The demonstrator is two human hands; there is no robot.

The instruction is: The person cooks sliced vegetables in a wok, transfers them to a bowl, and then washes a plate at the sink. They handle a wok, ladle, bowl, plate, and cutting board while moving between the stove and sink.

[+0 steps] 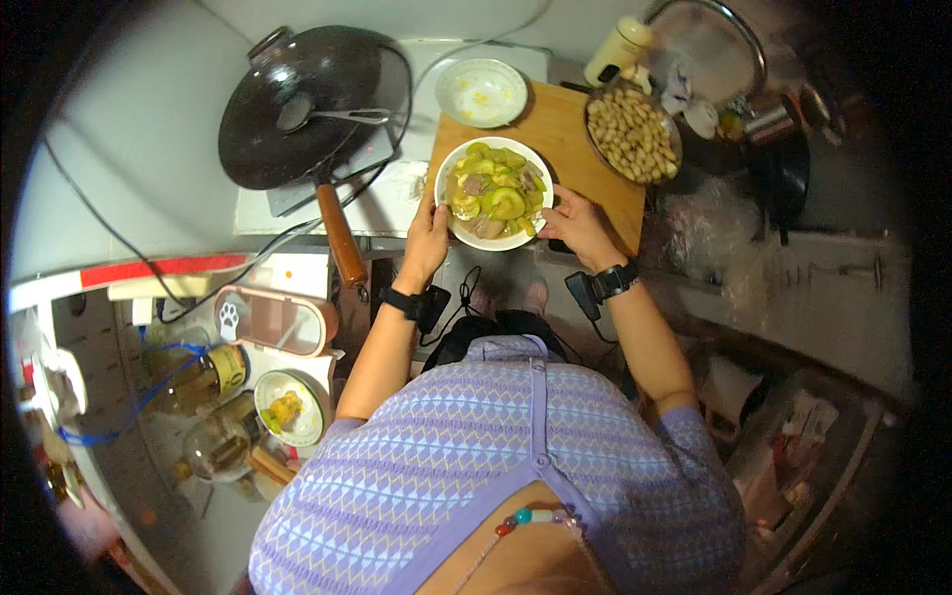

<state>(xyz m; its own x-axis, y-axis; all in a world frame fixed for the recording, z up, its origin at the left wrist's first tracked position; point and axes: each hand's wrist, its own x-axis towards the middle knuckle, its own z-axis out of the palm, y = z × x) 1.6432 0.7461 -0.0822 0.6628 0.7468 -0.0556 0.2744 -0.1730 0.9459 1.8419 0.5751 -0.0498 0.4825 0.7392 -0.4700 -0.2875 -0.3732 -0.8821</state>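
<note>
A white bowl of sliced green squash and meat pieces (494,193) is held between both hands near the front edge of a wooden board (565,126). My left hand (429,242) grips its left rim, thumb on top. On its lower right rim rest the thumb and fingers of my right hand (580,225). Just behind it stands a shallow bowl with yellow scraps (481,94). At the board's right is a metal bowl of peanuts in the shell (632,132). A dark wok (305,111) with a ladle (349,115) inside stands to the left, its wooden handle pointing towards me.
Cables loop past the wok. A pink lidded case (277,321) and a small bowl holding food (288,409) stand on a lower surface at the left, beside glass jars (219,446). A cream-coloured bottle-shaped appliance (619,50) and a curved metal faucet (747,37) are at the back right.
</note>
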